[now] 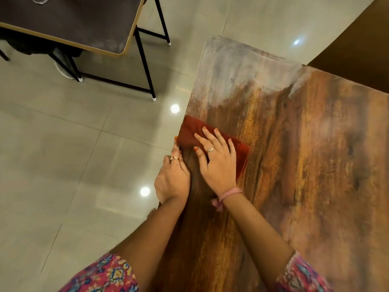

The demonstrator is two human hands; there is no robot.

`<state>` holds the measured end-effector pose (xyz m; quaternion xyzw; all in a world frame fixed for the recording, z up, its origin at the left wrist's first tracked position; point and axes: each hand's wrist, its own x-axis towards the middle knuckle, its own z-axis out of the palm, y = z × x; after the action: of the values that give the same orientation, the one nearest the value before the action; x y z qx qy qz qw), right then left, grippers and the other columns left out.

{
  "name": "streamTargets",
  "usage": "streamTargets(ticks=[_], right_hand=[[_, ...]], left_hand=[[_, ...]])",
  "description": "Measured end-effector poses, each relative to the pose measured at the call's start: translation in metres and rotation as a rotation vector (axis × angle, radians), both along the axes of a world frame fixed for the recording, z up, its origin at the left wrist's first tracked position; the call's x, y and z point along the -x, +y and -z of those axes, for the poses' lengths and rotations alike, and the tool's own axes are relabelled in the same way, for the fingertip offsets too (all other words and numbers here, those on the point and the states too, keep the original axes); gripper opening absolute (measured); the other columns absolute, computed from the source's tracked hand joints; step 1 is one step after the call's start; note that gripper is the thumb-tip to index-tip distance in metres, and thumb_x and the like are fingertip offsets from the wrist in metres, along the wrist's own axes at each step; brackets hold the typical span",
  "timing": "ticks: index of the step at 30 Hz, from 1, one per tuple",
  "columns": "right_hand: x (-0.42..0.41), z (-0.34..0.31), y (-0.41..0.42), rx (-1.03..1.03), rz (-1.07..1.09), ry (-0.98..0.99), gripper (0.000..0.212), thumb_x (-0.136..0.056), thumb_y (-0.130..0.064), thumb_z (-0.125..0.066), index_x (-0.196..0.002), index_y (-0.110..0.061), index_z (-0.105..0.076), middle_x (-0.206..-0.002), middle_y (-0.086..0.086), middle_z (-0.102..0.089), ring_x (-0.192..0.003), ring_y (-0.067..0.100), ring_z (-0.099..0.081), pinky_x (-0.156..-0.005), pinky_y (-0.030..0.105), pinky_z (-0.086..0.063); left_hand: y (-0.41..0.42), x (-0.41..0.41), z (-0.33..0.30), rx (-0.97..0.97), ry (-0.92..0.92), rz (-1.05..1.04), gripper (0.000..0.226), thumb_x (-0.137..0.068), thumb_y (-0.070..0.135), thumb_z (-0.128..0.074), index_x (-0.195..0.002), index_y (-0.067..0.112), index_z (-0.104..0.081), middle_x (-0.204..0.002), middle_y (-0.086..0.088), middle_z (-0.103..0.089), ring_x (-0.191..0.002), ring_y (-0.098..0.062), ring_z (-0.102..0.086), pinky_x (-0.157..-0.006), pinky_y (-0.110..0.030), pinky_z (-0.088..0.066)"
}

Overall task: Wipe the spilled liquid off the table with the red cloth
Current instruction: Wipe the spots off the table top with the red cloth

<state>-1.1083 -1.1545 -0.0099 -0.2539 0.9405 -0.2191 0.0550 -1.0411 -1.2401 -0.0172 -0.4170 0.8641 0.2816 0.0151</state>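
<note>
A folded red cloth point(192, 130) lies on the wooden table point(305, 154) at its left edge. My right hand point(217, 160) presses flat on the cloth with its fingers spread. My left hand point(172, 175) sits at the table's left edge beside the cloth; its fingertips touch the cloth's near-left corner. The rest of its fingers lie along the edge and are partly hidden. I cannot make out any liquid on the wood; the far end of the table top looks pale and glossy.
A dark-topped table point(73, 20) with black metal legs stands at the upper left on the shiny tiled floor point(63, 165). A brown surface point(357, 39) lies past the wooden table at the upper right.
</note>
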Motion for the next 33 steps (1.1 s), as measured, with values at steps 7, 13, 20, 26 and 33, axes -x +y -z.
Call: streamTargets(ticks=[7, 13, 20, 26, 33], right_hand=[[0.134, -0.003, -0.063, -0.04, 0.093, -0.024, 0.039, -0.099, -0.033, -0.038, -0.137, -0.036, -0.046, -0.152, -0.012, -0.035, -0.144, 0.012, -0.02, -0.117, 0.042, -0.01], [0.131, -0.003, -0.073, -0.09, 0.111, -0.023, 0.044, -0.1, -0.032, -0.034, -0.145, -0.035, -0.035, -0.156, -0.011, -0.025, -0.146, 0.013, -0.014, -0.117, 0.043, -0.008], [0.006, -0.004, -0.017, -0.006, -0.043, -0.043, 0.039, -0.094, -0.03, -0.047, -0.132, -0.037, -0.051, -0.145, -0.017, -0.043, -0.141, 0.004, -0.024, -0.115, 0.035, -0.013], [0.102, -0.005, -0.039, 0.03, -0.013, -0.052, 0.037, -0.094, -0.028, -0.051, -0.13, -0.036, -0.054, -0.145, -0.014, -0.045, -0.141, 0.01, -0.028, -0.113, 0.036, -0.012], [0.171, -0.002, -0.072, -0.162, 0.203, -0.052, 0.048, -0.101, -0.035, -0.03, -0.149, -0.031, -0.026, -0.159, -0.006, -0.019, -0.147, 0.017, -0.009, -0.117, 0.047, -0.006]], left_hand=[[-0.002, -0.002, 0.003, -0.025, -0.015, 0.006, 0.05, -0.097, 0.037, -0.021, -0.145, 0.046, -0.013, -0.098, -0.002, -0.058, -0.059, -0.014, -0.042, -0.052, -0.029, -0.034], [-0.001, -0.003, 0.0, -0.043, -0.035, 0.015, 0.052, -0.098, 0.033, -0.026, -0.146, 0.045, -0.011, -0.1, -0.003, -0.057, -0.063, -0.018, -0.048, -0.054, -0.031, -0.038], [-0.001, -0.001, -0.003, -0.036, -0.03, 0.037, 0.055, -0.091, 0.043, -0.014, -0.141, 0.031, -0.034, -0.105, -0.004, -0.061, -0.077, -0.025, -0.061, -0.057, -0.03, -0.037], [-0.003, 0.0, -0.003, -0.038, -0.036, 0.014, 0.05, -0.099, 0.031, -0.03, -0.147, 0.04, -0.018, -0.092, -0.004, -0.056, -0.059, -0.018, -0.046, -0.05, -0.03, -0.037], [-0.002, -0.004, -0.001, -0.029, -0.034, 0.015, 0.051, -0.099, 0.032, -0.029, -0.143, 0.044, -0.008, -0.095, -0.001, -0.057, -0.057, -0.013, -0.041, -0.049, -0.027, -0.033]])
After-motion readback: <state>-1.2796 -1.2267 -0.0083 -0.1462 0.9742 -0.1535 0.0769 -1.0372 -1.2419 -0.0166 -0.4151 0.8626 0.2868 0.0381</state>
